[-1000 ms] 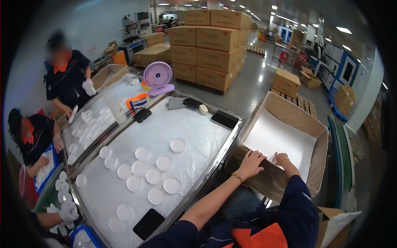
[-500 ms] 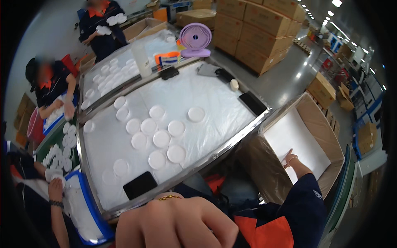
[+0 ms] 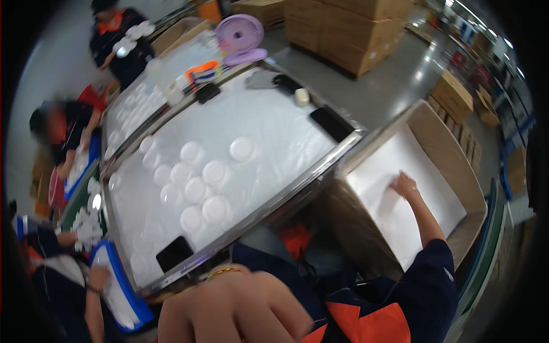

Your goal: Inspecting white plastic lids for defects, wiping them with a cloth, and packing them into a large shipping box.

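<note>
My left hand (image 3: 229, 308) is very close at the lower edge, knuckles up, with a gold ring on a finger. Its fingers are curled, and whatever they may hold is hidden beneath. My right hand (image 3: 404, 184) hovers over a white sheet (image 3: 423, 211) in a large cardboard carton (image 3: 354, 228). Its fingers look loosely bent and apart, slightly blurred, with nothing visible in them. Left of the carton stands a metal-edged table (image 3: 274, 171) covered in clear film. Several round white lids or dishes (image 3: 214, 171) lie spread on it.
A black phone (image 3: 175, 254) lies at the table's near edge, a dark flat object (image 3: 331, 123) at its right corner. Beyond stand a purple fan (image 3: 240, 34) and stacked cartons (image 3: 343, 34). Co-workers handle white pieces on the left, beside a blue-rimmed tray (image 3: 123, 286).
The view has shifted, so the table and fan sit further left. My right hand has lifted from the sheet, its index finger no longer pointing outstretched. My left hand stays curled close by.
</note>
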Action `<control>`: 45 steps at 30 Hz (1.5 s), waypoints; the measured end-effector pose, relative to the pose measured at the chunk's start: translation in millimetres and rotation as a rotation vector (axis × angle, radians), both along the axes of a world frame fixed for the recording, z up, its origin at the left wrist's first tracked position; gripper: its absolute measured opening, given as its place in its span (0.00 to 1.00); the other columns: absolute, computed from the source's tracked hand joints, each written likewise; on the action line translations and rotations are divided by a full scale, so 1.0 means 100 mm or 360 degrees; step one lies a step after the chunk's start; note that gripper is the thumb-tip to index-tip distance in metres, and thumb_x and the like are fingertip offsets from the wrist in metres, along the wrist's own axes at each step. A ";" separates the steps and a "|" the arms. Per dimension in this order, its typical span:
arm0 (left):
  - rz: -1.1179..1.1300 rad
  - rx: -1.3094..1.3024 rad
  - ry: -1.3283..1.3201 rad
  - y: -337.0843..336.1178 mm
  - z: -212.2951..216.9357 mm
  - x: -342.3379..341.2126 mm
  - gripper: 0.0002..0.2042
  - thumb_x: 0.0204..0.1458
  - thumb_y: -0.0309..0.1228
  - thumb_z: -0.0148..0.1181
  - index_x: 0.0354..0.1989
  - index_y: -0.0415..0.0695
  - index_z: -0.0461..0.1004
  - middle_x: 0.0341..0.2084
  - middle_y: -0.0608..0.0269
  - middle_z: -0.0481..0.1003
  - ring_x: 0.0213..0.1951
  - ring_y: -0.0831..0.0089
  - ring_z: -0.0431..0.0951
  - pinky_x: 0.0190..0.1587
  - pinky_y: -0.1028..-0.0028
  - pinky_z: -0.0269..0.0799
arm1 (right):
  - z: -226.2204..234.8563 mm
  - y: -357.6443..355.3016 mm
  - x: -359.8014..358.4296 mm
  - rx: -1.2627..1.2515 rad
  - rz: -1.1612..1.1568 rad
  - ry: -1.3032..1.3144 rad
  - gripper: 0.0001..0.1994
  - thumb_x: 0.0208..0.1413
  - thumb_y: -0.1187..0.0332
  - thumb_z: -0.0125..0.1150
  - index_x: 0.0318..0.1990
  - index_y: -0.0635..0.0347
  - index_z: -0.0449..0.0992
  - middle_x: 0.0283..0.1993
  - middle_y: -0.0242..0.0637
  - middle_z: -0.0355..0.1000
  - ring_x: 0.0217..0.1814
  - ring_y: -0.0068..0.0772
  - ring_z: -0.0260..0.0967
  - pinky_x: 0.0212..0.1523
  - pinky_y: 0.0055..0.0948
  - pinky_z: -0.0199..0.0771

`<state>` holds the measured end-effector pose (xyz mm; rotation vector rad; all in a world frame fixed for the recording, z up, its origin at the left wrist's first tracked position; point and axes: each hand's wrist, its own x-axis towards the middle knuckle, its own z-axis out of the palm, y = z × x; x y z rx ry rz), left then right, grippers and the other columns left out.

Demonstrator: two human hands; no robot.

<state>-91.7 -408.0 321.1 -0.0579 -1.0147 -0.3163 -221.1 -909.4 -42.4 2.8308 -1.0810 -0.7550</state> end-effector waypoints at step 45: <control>0.2646 0.2968 -0.0840 1.59 -3.10 1.67 0.15 0.46 0.21 0.62 0.45 0.40 0.75 0.49 0.52 0.70 0.57 0.51 0.66 0.57 0.60 0.67 | 1.16 3.57 2.94 0.0372 0.1497 -0.1034 0.27 0.61 0.51 0.54 0.67 0.39 0.62 0.56 0.49 0.66 0.58 0.55 0.63 0.55 0.50 0.66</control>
